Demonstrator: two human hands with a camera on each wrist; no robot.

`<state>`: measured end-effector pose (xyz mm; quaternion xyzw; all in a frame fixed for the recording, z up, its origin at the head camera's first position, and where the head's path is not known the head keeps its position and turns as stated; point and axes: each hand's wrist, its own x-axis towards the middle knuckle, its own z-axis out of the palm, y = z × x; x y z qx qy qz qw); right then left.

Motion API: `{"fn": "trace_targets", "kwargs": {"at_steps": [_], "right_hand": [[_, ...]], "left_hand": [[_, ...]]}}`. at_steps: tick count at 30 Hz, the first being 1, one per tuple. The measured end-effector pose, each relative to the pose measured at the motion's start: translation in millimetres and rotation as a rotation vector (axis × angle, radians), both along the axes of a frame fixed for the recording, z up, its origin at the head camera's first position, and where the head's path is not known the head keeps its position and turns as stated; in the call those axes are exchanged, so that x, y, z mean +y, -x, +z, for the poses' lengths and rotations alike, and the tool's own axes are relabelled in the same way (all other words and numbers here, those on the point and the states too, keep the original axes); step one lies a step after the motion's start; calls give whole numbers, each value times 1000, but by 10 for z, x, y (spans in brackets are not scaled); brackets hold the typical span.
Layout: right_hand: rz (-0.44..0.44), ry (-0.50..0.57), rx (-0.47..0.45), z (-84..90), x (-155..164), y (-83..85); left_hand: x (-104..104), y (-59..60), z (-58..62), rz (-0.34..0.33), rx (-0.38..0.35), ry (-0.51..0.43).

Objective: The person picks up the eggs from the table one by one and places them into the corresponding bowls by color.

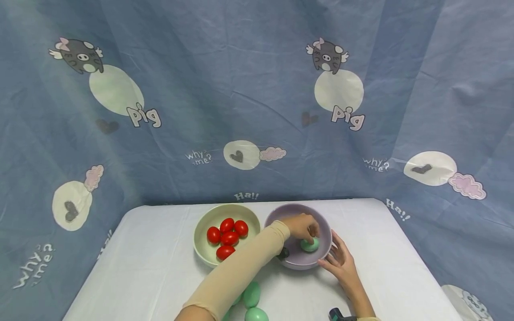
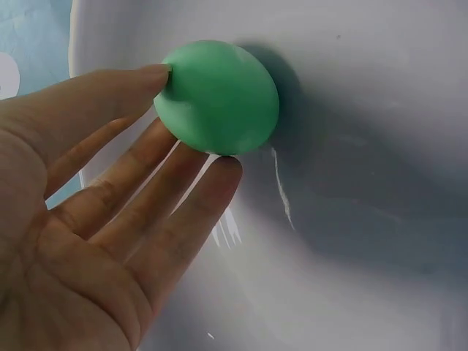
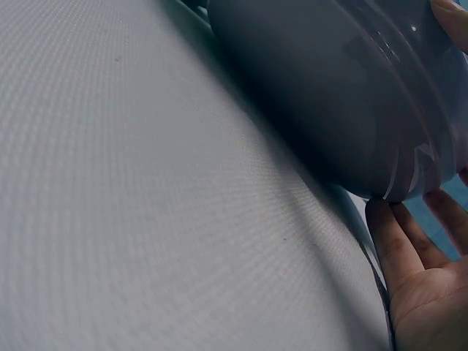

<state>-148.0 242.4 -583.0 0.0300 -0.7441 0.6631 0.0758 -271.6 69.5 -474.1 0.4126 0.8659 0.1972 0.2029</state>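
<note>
Nearby, red eggs (image 1: 226, 232) fill the green bowl (image 1: 202, 254); left fingers (image 2: 197, 190) loosely touch a green egg (image 2: 217, 96).

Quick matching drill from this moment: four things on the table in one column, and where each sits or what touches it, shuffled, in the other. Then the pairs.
Things
1. red eggs
2. green egg at the left hand
3. purple bowl
4. spare green eggs

Places
A. on the cloth near the table's front edge
B. inside the purple bowl
C. right hand against its outer wall
D. in the pale green bowl

Pairs: 1-D, 2-B, 3-C, 4-A
</note>
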Motion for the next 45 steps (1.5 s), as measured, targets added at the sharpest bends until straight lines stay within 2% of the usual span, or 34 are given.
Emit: {"fn": "trace_targets", "kwargs": {"at_steps": [12,16,26,35,41,45], "right_hand": [[-5,-13,-5,-1,-10,9],[2,-10,-9,9,-4,5],[-12,-27,-30,33,-18,-2],[-33,-41,-43,31,-31,-8],[-39,-43,-40,22,-31,-2],[-48,-44,-15,15,-34,1]], "left_hand": [[-20,56,-54,12,-28,-38],[-96,56,31,9,-37,-74],[-380,35,349,-3,-94,-190],[-712,-81,523,10,-72,-273],[-960,-248,508,43,-91,-363],[-1153,-366,478,96,-124,-451]]}}
